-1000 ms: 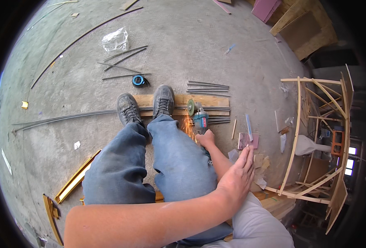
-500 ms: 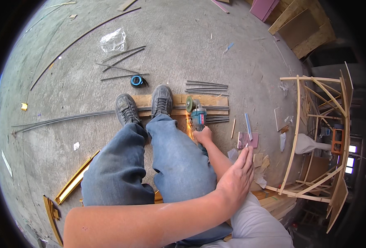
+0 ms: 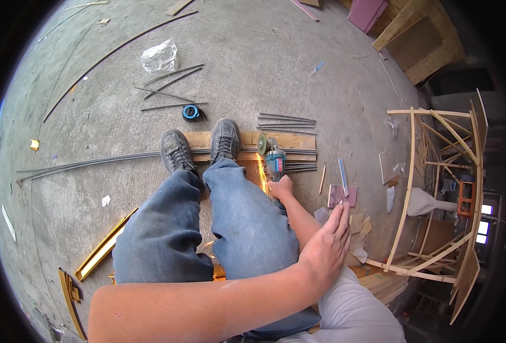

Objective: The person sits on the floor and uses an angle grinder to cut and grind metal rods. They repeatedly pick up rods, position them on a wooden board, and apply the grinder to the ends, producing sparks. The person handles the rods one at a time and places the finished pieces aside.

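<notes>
My right hand [image 3: 281, 187] is closed round the body of a teal angle grinder [image 3: 275, 163]. Its disc [image 3: 262, 144] meets thin grey metal rods [image 3: 298, 151] lying across a wooden board [image 3: 198, 139], and orange sparks [image 3: 262, 171] stream toward me. My shoes [image 3: 225, 140] press on the rods and board. Across my right arm lies my left forearm; my left hand [image 3: 327, 243] has its fingers stretched out together, off the grinder. A tiny white piece shows by its fingertips; whether it is held, I cannot tell.
Short cut rods [image 3: 287, 123] lie beyond the board. A blue-black tape measure [image 3: 191, 112], loose rods [image 3: 173, 80] and clear plastic [image 3: 159, 56] lie farther left. Gold-coloured metal channel [image 3: 105, 244] is at near left. A wooden frame [image 3: 411, 188] stands at right, near a pink square piece [image 3: 350, 195].
The spark stream looks longer and denser. My view has shifted slightly; both hands and the grinder keep nearly the same place.
</notes>
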Tool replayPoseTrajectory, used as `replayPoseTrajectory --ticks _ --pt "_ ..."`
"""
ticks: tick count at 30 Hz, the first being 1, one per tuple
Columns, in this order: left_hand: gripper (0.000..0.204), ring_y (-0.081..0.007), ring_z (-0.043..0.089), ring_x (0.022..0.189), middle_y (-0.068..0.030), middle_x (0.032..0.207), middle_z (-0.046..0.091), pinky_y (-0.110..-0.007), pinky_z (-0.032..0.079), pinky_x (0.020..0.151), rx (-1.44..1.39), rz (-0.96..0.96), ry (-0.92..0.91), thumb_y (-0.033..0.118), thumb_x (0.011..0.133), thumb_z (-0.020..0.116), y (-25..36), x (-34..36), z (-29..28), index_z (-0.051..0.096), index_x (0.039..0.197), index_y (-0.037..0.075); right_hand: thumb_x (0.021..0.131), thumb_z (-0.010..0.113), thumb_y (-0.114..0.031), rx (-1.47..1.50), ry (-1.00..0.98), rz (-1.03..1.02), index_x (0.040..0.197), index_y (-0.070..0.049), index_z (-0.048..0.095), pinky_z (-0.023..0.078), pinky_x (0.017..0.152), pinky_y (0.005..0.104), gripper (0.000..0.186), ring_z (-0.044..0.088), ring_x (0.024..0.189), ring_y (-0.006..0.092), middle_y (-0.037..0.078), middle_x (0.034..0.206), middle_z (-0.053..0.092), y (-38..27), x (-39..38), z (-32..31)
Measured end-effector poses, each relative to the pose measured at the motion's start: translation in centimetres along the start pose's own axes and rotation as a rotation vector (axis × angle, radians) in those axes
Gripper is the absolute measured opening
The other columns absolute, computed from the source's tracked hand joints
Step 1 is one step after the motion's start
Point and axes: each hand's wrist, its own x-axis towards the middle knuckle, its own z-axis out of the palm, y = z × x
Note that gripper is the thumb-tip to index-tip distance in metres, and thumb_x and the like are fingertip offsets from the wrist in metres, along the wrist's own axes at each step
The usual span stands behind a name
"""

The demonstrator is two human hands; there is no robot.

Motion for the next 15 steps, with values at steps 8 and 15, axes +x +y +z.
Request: replayPoseTrajectory --ticks 8,15 --pt "0.062 -0.0394 0.026 0.144 -0.0199 0.151 0.038 -0.053 0.013 0.120 -0.008 -0.009 -0.009 0.030 0.094 0.041 -0.1 -0.2 -0.1 0.038 0.145 -0.005 0.066 0.078 -0.033 0.007 0.003 -0.002 0.100 0.008 0.063 0.052 0.088 0.0428 0.055 0.066 0.103 0.0378 0.029 0.107 0.067 0.3 -0.2 0.2" --pt "0.062 -0.0393 0.026 0.144 -0.0197 0.151 0.038 -0.053 0.012 0.120 0.002 -0.008 -0.004 0.030 0.094 0.041 0.0 -0.2 -0.3 0.037 0.145 -0.005 0.066 0.078 -0.037 -0.048 0.026 0.000 0.102 0.003 0.065 0.053 0.088 0.0442 0.055 0.066 0.103 0.0384 0.028 0.107 0.067 0.7 0.0 0.3"
